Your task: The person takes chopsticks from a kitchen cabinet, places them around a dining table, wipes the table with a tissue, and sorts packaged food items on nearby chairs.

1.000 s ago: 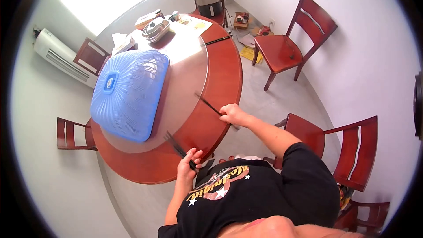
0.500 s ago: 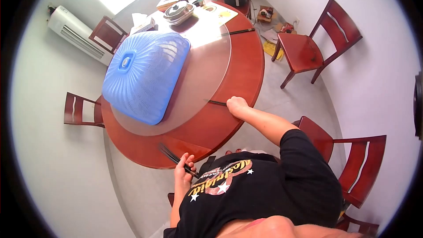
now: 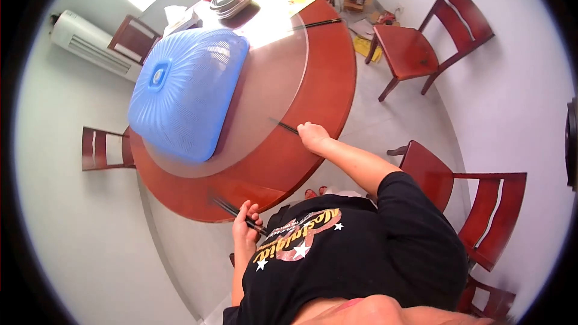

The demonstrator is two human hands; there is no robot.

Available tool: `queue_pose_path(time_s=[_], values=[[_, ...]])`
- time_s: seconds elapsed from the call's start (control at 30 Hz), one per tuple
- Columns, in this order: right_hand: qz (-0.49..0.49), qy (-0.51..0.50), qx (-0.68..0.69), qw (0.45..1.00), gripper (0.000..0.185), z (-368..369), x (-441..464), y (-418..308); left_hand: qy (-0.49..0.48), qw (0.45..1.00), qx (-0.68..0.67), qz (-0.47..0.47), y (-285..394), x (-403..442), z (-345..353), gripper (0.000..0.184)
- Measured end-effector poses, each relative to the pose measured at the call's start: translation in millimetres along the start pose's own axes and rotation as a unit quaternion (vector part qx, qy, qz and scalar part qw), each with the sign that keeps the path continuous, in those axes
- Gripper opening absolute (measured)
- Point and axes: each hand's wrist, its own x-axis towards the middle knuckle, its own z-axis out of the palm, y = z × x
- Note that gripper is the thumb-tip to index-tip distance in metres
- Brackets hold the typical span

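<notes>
My left hand is closed around a bundle of dark chopsticks near my waist, their far ends over the table's near edge. Over the right part of the red-brown round table, my right hand pinches dark chopsticks. Their tips point toward the glass turntable; whether they touch the surface I cannot tell. Another pair of dark chopsticks lies farther back on the table, reaching onto the turntable's rim. A blue mesh food cover sits on the turntable's left side.
A lidded pot and a tissue box stand at the table's far side. Wooden chairs surround it, including one at back right and one at near right. A yellow bag lies on the floor.
The view has shifted slightly, so the table appears higher and farther left. My right hand has moved a little, and its chopsticks now slant more. Both hands keep their hold.
</notes>
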Motion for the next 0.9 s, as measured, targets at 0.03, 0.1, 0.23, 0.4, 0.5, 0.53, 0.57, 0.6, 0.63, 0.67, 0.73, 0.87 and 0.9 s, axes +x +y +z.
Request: queue_pose_path(time_s=[0.03,0.1,0.23,0.4,0.5,0.53,0.57,0.6,0.63,0.67,0.73,0.87,0.9], values=[[-0.010,-0.006,0.002,1.000,0.012,1.0,-2.3,-4.2,-0.002,1.000,-0.005,0.000,1.5,-1.8,1.7,0.017],[-0.020,-0.043,0.020,0.999,0.012,-0.5,-7.7,-8.4,-0.006,1.000,-0.012,0.003,4.1,-2.7,1.6,0.017],[-0.023,-0.035,0.052,0.998,0.011,5.5,-15.2,-18.8,-0.010,0.999,-0.031,0.008,6.7,-0.7,-9.9,0.016],[-0.009,-0.014,0.041,0.999,0.012,10.5,-16.1,-21.7,0.006,0.999,-0.034,-0.008,9.6,3.4,-21.9,0.015],[0.005,0.004,0.020,1.000,0.012,9.3,-11.3,-20.8,0.004,1.000,-0.026,-0.007,23.6,8.5,-32.2,0.016],[0.017,0.012,0.008,1.000,0.012,7.2,-7.8,-19.4,-0.001,1.000,-0.026,-0.009,28.9,9.6,-36.6,0.016],[0.019,0.016,0.006,1.000,0.012,9.2,-4.4,-12.9,0.003,1.000,-0.009,-0.003,33.9,10.5,-41.0,0.016],[0.024,0.020,0.004,0.999,0.013,7.3,-1.3,-12.0,0.004,1.000,0.010,0.002,41.2,14.1,-47.7,0.015],[0.033,-0.010,-0.009,0.999,0.013,3.5,1.3,-12.6,-0.017,1.000,0.002,-0.002,49.7,18.6,-56.4,0.018],[0.044,-0.004,-0.010,0.999,0.013,4.5,0.5,-14.0,-0.018,1.000,0.011,-0.005,57.4,20.2,-62.6,0.016],[0.050,0.011,-0.039,0.998,0.014,7.6,-0.2,-22.1,-0.029,0.999,0.015,-0.018,77.6,26.6,-77.7,0.016],[0.121,0.039,-0.054,0.990,0.015,6.7,-2.2,-33.5,-0.056,0.997,0.046,0.020,123.1,36.8,-113.6,0.016],[0.139,0.051,-0.066,0.987,0.014,1.7,-3.4,-45.4,-0.066,0.995,0.064,0.035,134.7,40.2,-124.7,0.017]])
